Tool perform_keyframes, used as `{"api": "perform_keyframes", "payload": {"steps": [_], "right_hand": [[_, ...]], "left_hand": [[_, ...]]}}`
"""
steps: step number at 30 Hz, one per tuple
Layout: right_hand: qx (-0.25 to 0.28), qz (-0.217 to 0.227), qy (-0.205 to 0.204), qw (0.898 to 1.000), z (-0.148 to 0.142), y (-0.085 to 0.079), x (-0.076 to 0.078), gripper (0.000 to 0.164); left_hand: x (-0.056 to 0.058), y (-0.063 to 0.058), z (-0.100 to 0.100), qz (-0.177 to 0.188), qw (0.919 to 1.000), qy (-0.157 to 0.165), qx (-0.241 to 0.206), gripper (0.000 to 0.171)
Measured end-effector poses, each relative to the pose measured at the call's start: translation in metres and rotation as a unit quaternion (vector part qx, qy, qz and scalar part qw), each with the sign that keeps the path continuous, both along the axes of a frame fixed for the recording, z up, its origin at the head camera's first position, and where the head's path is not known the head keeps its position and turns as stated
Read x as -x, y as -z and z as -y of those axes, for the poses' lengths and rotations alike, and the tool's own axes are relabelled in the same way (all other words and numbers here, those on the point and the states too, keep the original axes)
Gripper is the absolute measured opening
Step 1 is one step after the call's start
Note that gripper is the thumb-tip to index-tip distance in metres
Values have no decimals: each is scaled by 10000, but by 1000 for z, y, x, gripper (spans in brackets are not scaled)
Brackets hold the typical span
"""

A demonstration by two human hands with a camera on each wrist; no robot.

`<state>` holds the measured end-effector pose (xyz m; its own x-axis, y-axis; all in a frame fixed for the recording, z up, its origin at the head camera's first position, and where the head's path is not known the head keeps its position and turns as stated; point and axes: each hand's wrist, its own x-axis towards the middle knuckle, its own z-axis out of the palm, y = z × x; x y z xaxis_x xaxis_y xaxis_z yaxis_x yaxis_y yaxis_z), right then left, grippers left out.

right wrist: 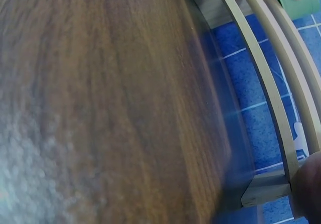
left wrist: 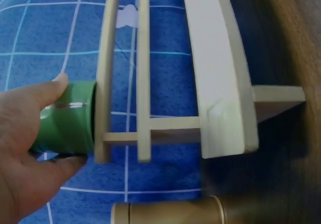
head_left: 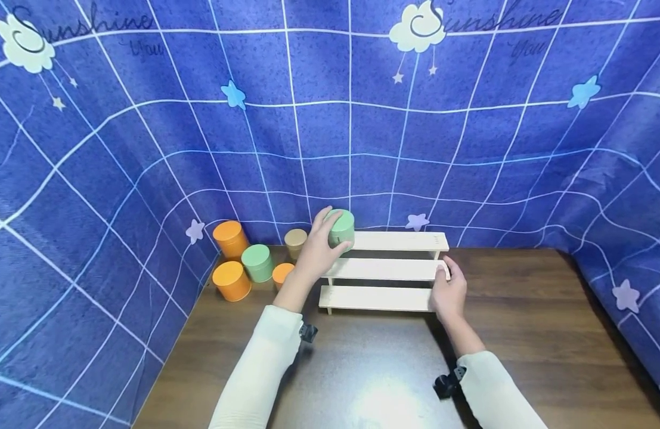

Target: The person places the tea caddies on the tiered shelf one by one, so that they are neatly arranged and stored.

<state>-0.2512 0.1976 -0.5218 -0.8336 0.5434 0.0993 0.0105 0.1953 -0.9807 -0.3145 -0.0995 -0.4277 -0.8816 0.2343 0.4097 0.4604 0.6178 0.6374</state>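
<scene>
A pale wooden three-step rack [head_left: 386, 270] stands on the brown table. At the left end of its top step, my left hand [head_left: 318, 253] grips a green round tin [head_left: 344, 225] between thumb and fingers. In the left wrist view the base of this green tin [left wrist: 72, 118] meets the top step, or very nearly so. My right hand [head_left: 449, 292] holds the rack's right end around the middle and lower steps. Only a bit of that hand shows in the right wrist view, beside the rack's end support [right wrist: 266, 189].
Left of the rack stand two large orange tins [head_left: 230, 238], another green tin [head_left: 257, 263], a tan tin [head_left: 296, 241] and a small orange tin [head_left: 283, 274], partly behind my left arm. A blue gridded cloth [head_left: 319, 131] hangs behind and at both sides of the table [head_left: 362, 357].
</scene>
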Motion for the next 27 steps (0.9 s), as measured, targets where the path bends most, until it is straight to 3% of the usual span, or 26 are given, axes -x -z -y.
{"api": "perform_keyframes", "payload": {"steps": [3,9,20,27], "right_hand": [[-43,-66,-5,10000,0,0,0,46],[51,-201,-67,9998,1,-2,1,47],[139,-264,-57,9995,3,1,-1,46],[143,-251,-78,9996,2,1,0,46]], "left_hand": [[3,3,-1,-6,9999,16,-136,90],[11,11,0,196,9978,-247,-578,124],[17,18,-1,334,9969,-386,-594,98],[18,18,-9,184,9971,-695,-229,98]]}}
